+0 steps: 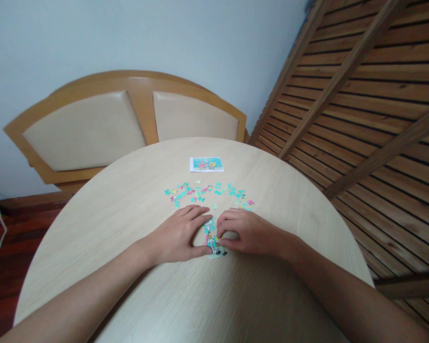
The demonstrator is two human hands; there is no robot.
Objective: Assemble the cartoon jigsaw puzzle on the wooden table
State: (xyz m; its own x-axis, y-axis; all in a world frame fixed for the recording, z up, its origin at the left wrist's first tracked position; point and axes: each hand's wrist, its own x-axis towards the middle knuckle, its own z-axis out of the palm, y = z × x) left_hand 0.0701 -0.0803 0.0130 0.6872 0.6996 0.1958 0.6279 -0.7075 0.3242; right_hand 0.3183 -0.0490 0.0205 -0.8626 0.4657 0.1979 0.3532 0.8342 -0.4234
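A partly joined jigsaw puzzle (210, 227) with cartoon figures lies flat near the middle of the table. At its left side is my left hand (180, 233), thumb and fingers spread apart, the thumb resting on the lower left edge and the fingertips near the top. My right hand (248, 231) is at the puzzle's right side. Its thumb and index finger pinch a small yellowish puzzle piece at the joined part's edge; the fingers partly hide it. Beyond both hands, several loose puzzle pieces (219, 188), mostly turquoise with some pink and yellow, lie in an arc.
A small picture card (206, 164) with pink and yellow cartoon figures lies past the loose pieces on the round wooden table (157, 305). Behind the table stands a padded wooden backrest (141, 109) against the wall. Slatted wooden panelling (361, 95) rises on the right.
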